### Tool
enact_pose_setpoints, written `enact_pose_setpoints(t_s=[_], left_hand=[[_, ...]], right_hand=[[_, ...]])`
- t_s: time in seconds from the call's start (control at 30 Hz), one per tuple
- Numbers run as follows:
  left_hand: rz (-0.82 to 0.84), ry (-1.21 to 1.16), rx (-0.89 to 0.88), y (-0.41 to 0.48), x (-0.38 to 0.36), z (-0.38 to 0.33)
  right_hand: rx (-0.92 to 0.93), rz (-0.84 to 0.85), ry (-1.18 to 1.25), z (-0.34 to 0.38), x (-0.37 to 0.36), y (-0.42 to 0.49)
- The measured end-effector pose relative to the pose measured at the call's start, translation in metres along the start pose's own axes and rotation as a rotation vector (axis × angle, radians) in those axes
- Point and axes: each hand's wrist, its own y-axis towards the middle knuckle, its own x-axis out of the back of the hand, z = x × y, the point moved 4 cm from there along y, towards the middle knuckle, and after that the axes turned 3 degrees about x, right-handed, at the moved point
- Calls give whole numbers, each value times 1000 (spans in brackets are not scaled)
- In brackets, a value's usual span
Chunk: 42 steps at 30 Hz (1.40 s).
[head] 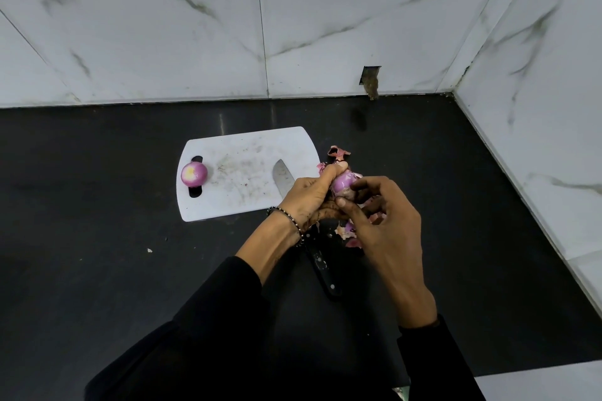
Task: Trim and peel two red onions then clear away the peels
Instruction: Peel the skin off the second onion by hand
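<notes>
Beside the cutting board (247, 172), both hands (345, 202) clasp one glossy purple onion (342, 185) — half-peeled, skin clinging.

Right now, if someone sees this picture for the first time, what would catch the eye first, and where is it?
First the two hands, left hand and right hand, together gripping a half-peeled red onion just off the right edge of the white cutting board. Next the peeled onion at the board's left end, bright against the black counter. A knife lies under the hands, with peels scattered nearby.
</notes>
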Motion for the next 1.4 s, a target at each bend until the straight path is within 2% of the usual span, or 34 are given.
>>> enact_pose_setpoints(t_s=[0.27, 0.67, 0.87, 1.03, 1.4], left_hand=[[-29, 78, -8, 1, -2, -1], [33, -30, 27, 1, -4, 3], [66, -49, 34, -3, -2, 0], [91, -34, 10, -5, -3, -3], [104, -23, -89, -10, -7, -10]], right_hand=[[43, -5, -93, -2, -8, -1], [-63, -37, 30, -6, 1, 0], [-9, -39, -29, -1, 9, 1], [35, 35, -8, 4, 10, 4], [-11, 46, 30, 4, 9, 10]])
